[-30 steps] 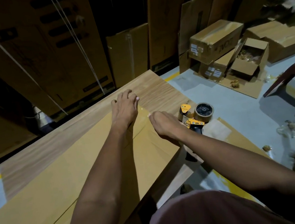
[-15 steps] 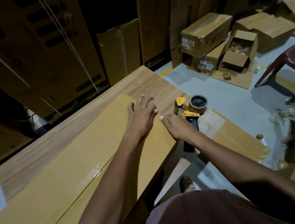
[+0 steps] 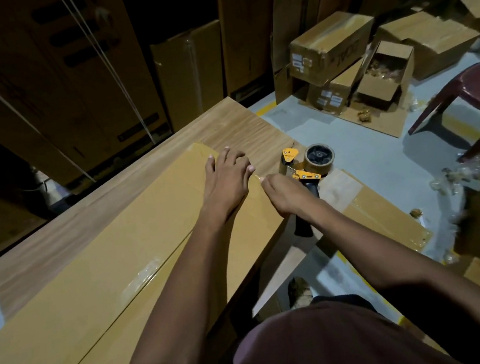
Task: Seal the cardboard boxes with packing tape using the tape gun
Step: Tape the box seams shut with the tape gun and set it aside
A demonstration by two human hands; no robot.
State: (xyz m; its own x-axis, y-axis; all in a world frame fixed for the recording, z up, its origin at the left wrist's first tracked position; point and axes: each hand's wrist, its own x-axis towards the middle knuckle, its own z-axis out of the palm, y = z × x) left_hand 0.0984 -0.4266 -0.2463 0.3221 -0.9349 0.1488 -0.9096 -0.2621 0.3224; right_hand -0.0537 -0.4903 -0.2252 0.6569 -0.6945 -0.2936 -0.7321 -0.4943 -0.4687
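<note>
On the wooden bench (image 3: 234,127), the flat box (image 3: 116,279) looked stiff; left hand (image 3: 226,180) pressed it with spread fingers, right hand (image 3: 284,195) pinched tape.

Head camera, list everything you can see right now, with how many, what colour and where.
Flat box: one, tan, lying along the table, glossy tape on its seam.
Table: one, wood grain, under the flat box.
Tape gun: one, orange and black with a brown roll, on the table's right end.
Floor boxes: several, brown, far right; one open.
Chair: one, dark red, right edge.
Tall cartons: several, brown, behind the table.
Left hand: fingers spread flat on the flat box.
Right hand: fingers curled at the box's end, beside the tape gun.
</note>
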